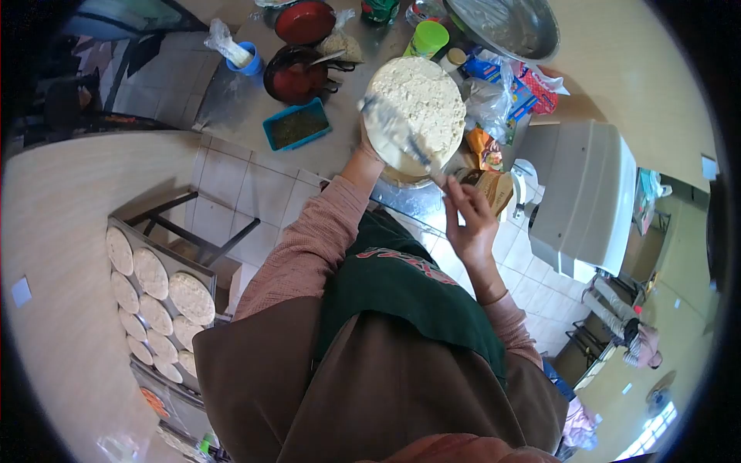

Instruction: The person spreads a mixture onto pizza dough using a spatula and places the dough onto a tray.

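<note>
A pale round dough base [434,116] with a lumpy white spread over its top is above the metal table, near my body. My left hand [372,142] is at its left edge; the base hides most of the fingers, which seem to hold it from the side or below. My right hand [472,220] grips the handle of a spatula [421,154]. The blade is blurred and lies across the left part of the spread. Under the base's near edge shows a round rim, mostly hidden.
On the table [231,104] are a teal tray of dark herbs [296,127], dark red bowls [297,77], a blue cup [248,60], a green cup [427,38], a large metal bowl [540,35] and packets [486,148]. Several flat rounds [154,274] lie on a rack at left.
</note>
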{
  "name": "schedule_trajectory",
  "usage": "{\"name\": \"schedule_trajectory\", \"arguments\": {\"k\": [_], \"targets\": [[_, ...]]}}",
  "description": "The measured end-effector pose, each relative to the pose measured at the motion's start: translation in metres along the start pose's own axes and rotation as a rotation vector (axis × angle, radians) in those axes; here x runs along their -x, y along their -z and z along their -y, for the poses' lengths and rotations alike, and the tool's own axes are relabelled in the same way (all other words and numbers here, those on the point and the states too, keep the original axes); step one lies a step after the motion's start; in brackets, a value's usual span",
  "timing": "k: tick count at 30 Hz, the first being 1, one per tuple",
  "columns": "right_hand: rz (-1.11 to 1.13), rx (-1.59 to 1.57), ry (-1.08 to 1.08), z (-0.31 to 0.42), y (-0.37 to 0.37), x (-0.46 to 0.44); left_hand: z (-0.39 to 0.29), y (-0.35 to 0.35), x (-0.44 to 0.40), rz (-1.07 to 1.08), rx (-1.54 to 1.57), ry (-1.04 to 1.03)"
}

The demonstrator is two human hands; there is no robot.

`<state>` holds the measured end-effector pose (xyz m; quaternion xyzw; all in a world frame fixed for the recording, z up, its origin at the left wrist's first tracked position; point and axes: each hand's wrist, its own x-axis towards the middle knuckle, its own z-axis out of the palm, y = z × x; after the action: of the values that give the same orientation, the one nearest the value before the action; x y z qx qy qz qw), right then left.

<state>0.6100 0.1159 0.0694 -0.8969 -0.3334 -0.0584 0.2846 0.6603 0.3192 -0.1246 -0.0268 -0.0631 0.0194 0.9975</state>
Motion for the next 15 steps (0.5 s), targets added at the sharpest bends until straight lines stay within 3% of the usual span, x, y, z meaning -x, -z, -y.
{"name": "schedule_trajectory", "arguments": {"k": [7,9,11,15], "targets": [[0.109,-0.014,0.194,-0.021,0.013,0.026,0.006,-0.001,0.005,0.121,0.047,-0.058],[0.127,-0.036,0.192,-0.027,0.02,0.032,-0.003,0.001,-0.001,0.156,0.061,-0.079],[0.009,-0.121,0.027,-0.036,0.02,0.028,-0.004,0.001,0.011,0.194,0.072,-0.094],[-0.064,0.069,0.045,-0.043,0.012,0.011,0.006,0.0,0.017,0.276,0.096,-0.11]]}}
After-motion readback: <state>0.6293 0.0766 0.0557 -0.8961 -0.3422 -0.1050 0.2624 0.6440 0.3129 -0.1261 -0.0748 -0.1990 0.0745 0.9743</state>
